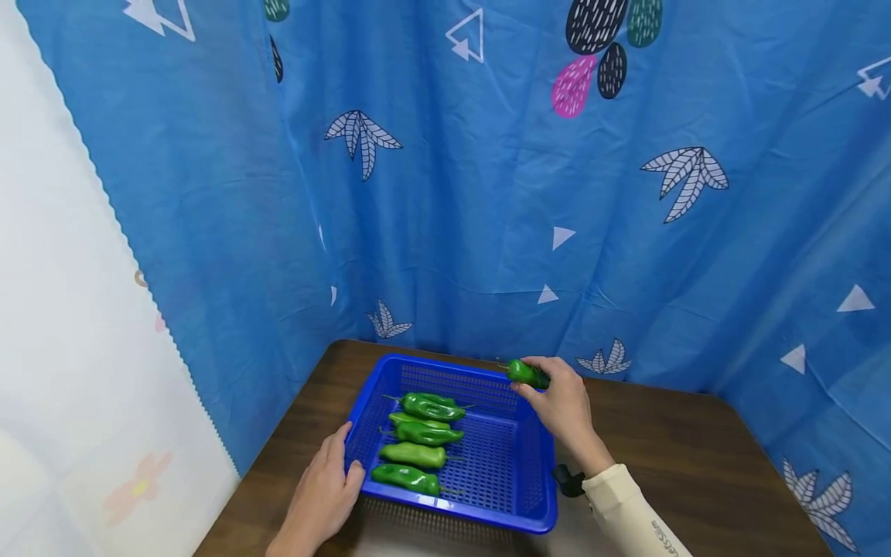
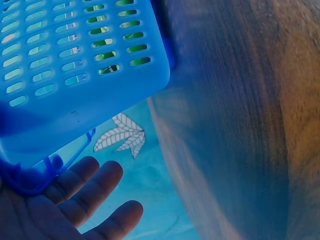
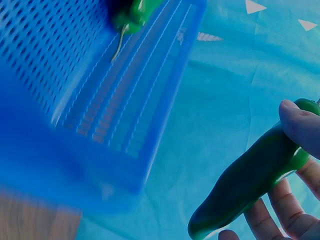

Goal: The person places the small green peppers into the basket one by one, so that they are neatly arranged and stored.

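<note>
A blue plastic basket (image 1: 490,512) holds several green peppers (image 1: 420,433) laid crosswise on its left side. Their greens range from pale to dark. At the basket's front left corner, my left hand (image 1: 323,480) touches the rim. Its visible fingers (image 2: 100,192) look extended and spread in the left wrist view; the thumb is hidden there. Above the back right part of the basket, my right hand (image 1: 562,398) grips a dark green pepper (image 3: 245,180) between thumb and fingers. Its stem points left in the head view.
The basket stands on a dark brown wooden table (image 1: 647,433). A blue patterned curtain (image 1: 445,232) hangs behind and beside it, with a white cloth (image 1: 83,309) at the left. A black strap mount (image 1: 569,481) sits at my right wrist.
</note>
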